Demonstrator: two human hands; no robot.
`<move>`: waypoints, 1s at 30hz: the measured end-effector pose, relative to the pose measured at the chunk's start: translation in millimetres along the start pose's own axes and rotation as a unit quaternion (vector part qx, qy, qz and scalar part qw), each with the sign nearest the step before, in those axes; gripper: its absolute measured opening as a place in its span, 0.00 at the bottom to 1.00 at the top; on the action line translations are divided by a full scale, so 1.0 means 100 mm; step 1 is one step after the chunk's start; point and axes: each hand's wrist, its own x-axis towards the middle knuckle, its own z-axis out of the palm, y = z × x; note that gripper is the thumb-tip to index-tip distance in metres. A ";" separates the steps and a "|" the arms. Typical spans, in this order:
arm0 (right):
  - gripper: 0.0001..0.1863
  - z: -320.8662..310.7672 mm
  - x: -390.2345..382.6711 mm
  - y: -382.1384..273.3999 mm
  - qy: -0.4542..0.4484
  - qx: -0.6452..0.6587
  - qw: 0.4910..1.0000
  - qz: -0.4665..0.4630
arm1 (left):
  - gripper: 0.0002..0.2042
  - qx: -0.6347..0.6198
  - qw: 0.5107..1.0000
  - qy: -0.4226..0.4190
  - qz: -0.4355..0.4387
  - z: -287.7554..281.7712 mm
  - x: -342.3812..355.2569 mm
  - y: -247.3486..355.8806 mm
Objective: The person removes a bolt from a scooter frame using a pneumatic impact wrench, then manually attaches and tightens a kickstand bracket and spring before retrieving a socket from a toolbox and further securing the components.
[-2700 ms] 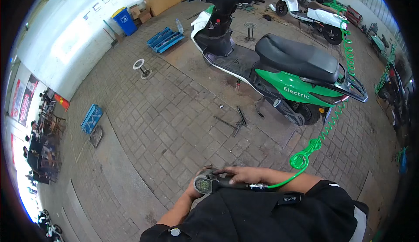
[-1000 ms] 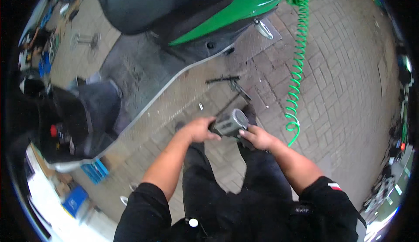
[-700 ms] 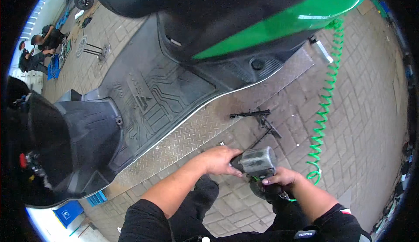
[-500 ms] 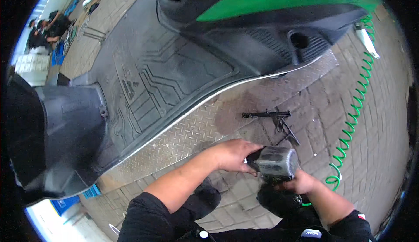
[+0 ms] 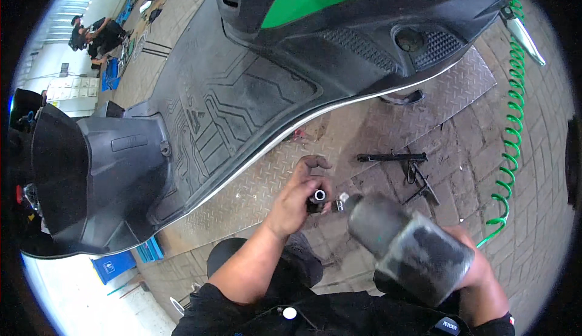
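Head view, only one: left hand low beside the scooter, thumb and fingers closed round a dark tube-shaped socket, hollow end facing up, upper fingers bent loosely past it. Right hand bears the impact wrench, grey, scuffed, aimed left toward the socket but apart from it; palm is behind the body, so exact finger placement can't be told, though it's clearly carrying the tool. Small shiny metal bit at the wrench nose; can't tell if it's the drive or something lying beyond. Both tools are in the air, in front of the knees, over brick paving. Black metal stand on the ground just past them, green coiled hose off to the right, tread plate under the scooter edge. Handling, my judgement: wrench heavy, rigid, nose-heavy, tough; best held by the grip with the other palm under the body. Socket small, hard, fairly light, not fragile, likely slick if oily; pinch round the outer wall, keeping the open end free.
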 end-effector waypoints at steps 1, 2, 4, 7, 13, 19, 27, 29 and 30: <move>0.24 0.03 -0.01 0.06 -0.005 0.006 1.000 -0.008 | 0.19 0.037 0.999 -0.020 0.024 0.03 -0.01 -0.01; 0.24 0.04 0.03 0.15 -0.012 0.005 1.000 -0.006 | 0.21 0.073 0.995 -0.041 0.047 0.05 -0.03 0.00; 0.24 0.04 0.16 0.37 -0.083 -0.049 0.990 -0.103 | 0.23 0.080 0.995 -0.040 0.043 0.06 -0.04 0.02; 0.25 0.06 0.16 0.46 -0.069 -0.006 0.992 -0.107 | 0.23 0.153 0.981 -0.086 0.080 0.05 0.00 -0.01; 0.23 0.04 0.14 0.65 -0.067 -0.096 0.993 -0.002 | 0.21 0.094 0.989 -0.076 0.090 0.06 -0.05 -0.10; 0.24 -0.01 0.14 0.71 -0.052 -0.087 0.990 -0.102 | 0.18 0.064 0.992 -0.068 0.083 0.05 -0.04 -0.03; 0.26 0.02 0.15 0.72 -0.054 -0.184 0.966 -0.172 | 0.19 0.026 0.996 -0.065 0.057 0.02 -0.10 0.02; 0.26 0.05 0.14 0.69 -0.036 -0.138 0.978 -0.152 | 0.19 -0.030 0.994 -0.064 0.079 -0.09 -0.05 -0.10; 0.26 0.06 0.13 0.66 -0.029 -0.124 0.981 -0.145 | 0.19 -0.084 0.989 -0.061 0.100 -0.13 -0.03 -0.13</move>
